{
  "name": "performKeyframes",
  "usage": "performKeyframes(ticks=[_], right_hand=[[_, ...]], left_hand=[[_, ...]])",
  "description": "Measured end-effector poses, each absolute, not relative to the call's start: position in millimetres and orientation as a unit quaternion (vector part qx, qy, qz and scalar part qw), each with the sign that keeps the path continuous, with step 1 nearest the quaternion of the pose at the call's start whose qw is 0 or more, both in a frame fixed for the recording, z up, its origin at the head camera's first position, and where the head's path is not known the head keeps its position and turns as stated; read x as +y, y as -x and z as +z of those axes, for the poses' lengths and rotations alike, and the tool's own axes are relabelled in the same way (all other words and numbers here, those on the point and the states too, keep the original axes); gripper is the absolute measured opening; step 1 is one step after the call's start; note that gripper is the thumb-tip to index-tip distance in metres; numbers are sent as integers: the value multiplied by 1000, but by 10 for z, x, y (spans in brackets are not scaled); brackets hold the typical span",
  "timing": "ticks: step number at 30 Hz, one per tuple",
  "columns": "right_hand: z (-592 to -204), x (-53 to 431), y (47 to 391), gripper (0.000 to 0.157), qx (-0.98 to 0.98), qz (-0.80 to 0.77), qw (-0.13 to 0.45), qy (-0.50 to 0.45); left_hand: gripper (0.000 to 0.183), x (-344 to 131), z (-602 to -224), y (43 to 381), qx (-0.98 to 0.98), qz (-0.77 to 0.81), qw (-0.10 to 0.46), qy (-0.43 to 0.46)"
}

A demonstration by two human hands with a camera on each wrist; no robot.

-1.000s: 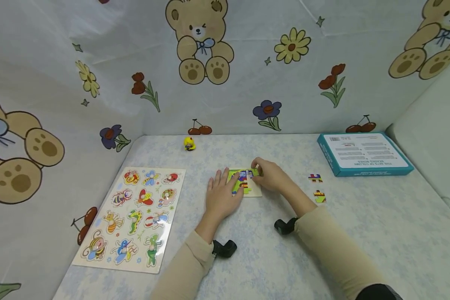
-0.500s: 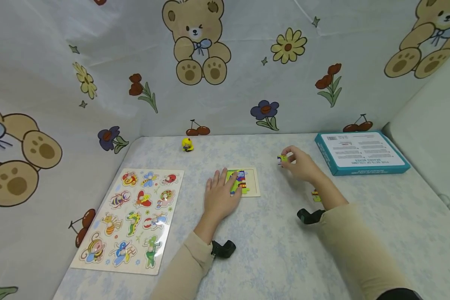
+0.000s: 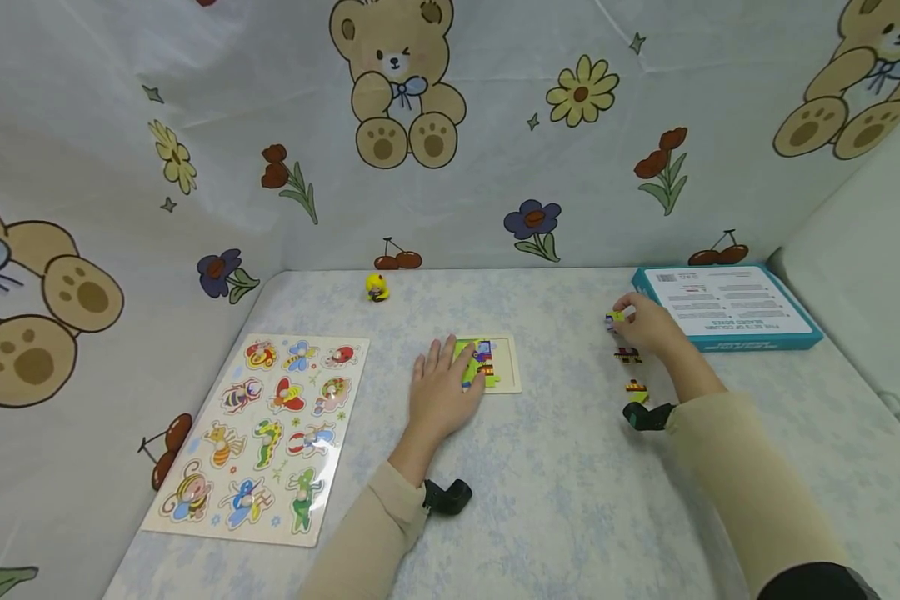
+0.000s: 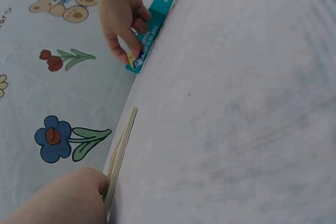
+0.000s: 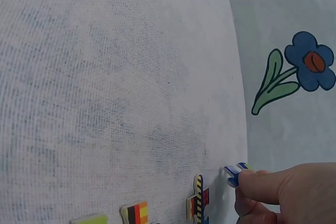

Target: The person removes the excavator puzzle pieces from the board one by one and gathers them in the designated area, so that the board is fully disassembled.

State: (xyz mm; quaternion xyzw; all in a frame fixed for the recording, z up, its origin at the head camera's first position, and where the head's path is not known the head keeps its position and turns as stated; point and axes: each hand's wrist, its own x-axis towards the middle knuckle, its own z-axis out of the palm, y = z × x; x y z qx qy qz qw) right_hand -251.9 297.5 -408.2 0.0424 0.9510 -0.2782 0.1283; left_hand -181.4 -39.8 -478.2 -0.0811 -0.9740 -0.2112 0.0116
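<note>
puzzle piece (image 3: 615,317) pinched by right hand (image 3: 650,327), left of teal box (image 3: 731,302) | puzzle tray (image 3: 506,363) mid-worktop, left hand (image 3: 442,396) laid spread on it | risk: loose pieces (image 3: 637,390) could be scattered if brushed by wrist camera (image 3: 645,417)

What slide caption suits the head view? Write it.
Left hand resting on a puzzle board, right hand pinching a puzzle piece near the teal box.
</note>
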Motion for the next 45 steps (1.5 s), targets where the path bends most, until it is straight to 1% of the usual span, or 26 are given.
performKeyframes(ticks=[10, 17, 21, 26, 31, 38, 45], right_hand=[[-4077, 2944, 2548, 36, 971, -196, 124, -62], [-4102, 2902, 2564, 36, 982, -151, 96, -60], [-4079, 2804, 2553, 35, 982, -164, 83, -49], [-4022, 2541, 2528, 36, 975, -203, 84, -17], [-4016, 2144, 2464, 32, 969, -231, 85, 16], [-4105, 1617, 2360, 25, 961, -249, 91, 78], [-4187, 1347, 2343, 27, 963, -235, 90, 99]], left_hand=[[66, -405, -4783, 1818, -973, -215, 9, 77], [69, -410, -4791, 1828, -973, -216, 18, 80], [70, -411, -4785, 1830, -972, -219, 19, 78], [72, -408, -4780, 1831, -972, -221, 16, 74], [73, -411, -4772, 1826, -971, -226, 13, 73], [74, -409, -4763, 1836, -974, -213, 9, 71], [74, -411, -4758, 1848, -978, -197, 2, 73]])
